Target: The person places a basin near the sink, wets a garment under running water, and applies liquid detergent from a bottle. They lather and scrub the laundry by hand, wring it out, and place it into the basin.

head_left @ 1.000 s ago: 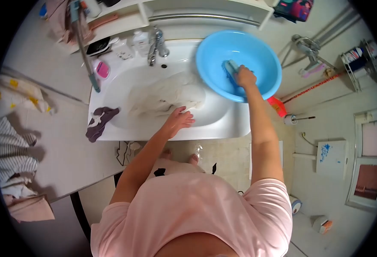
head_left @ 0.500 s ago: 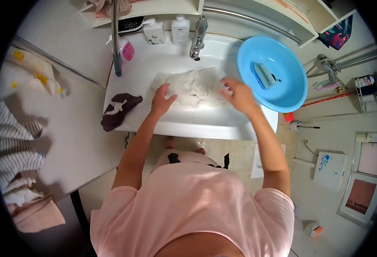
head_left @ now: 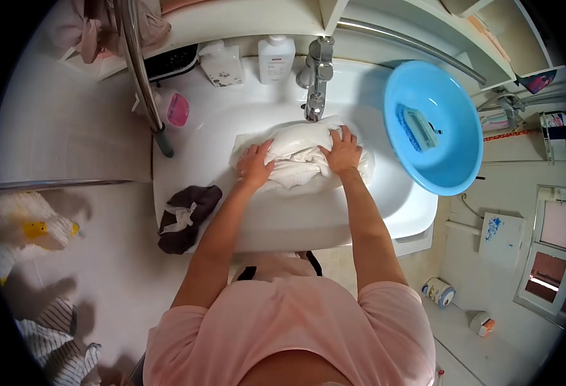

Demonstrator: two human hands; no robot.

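A wet white cloth (head_left: 296,174) lies bunched in the white sink (head_left: 283,231), below the faucet (head_left: 318,83). My left hand (head_left: 255,166) rests on the cloth's left part, fingers spread over it. On its right part lies my right hand (head_left: 343,152), also open, with fingers apart and pointing toward the faucet. Both palms face down, and part of the thumbs and undersides is hidden against the fabric. No water stream shows from the spout.
On the sink's right edge sits a blue basin (head_left: 466,128) with a scrubbing brush (head_left: 419,128) inside. A dark cloth (head_left: 190,219) lies on the left rim. Bottles, one white (head_left: 276,59), stand along the back. A metal pole (head_left: 138,71) comes down at the left.
Both hands have come down from beside the white cloth onto it, the right one moving inward. The cloth's folds have shifted. My head view has moved, so the sink appears larger and lower.
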